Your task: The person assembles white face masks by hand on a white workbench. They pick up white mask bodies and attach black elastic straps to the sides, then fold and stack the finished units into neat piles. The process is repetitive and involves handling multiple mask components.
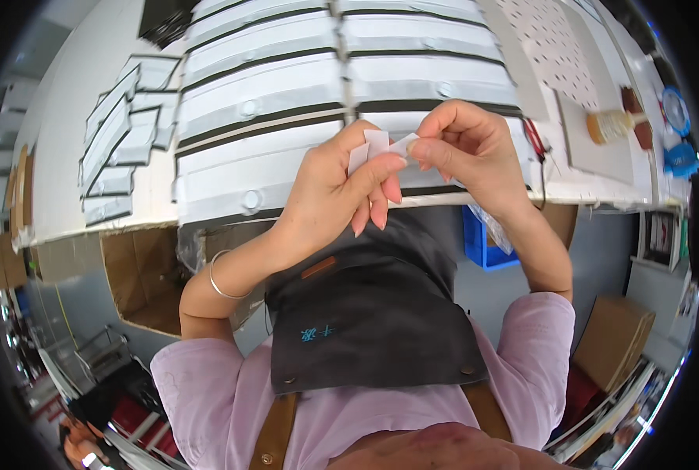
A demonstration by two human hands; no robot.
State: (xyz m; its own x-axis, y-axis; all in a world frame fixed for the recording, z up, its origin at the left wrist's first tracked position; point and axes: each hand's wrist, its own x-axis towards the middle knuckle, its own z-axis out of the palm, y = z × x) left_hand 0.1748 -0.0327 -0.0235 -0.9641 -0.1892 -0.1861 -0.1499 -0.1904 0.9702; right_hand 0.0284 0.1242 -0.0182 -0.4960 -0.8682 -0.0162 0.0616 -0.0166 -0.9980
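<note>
My left hand is closed on a few small white strips that fan out between its thumb and fingers. With thumb and index finger, my right hand pinches the end of another small white strip, close beside the left thumb. Both hands are over the near edge of the table. Beneath and beyond them lie flat white panels with black edges, set in two columns. A round pale disc sits near the lower edge of one panel.
Loose smaller white pieces with black edges overlap at the left. To the right are red-handled pliers or cutters, a grey board and a bottle of amber liquid. Under the table edge are a blue bin and a cardboard box.
</note>
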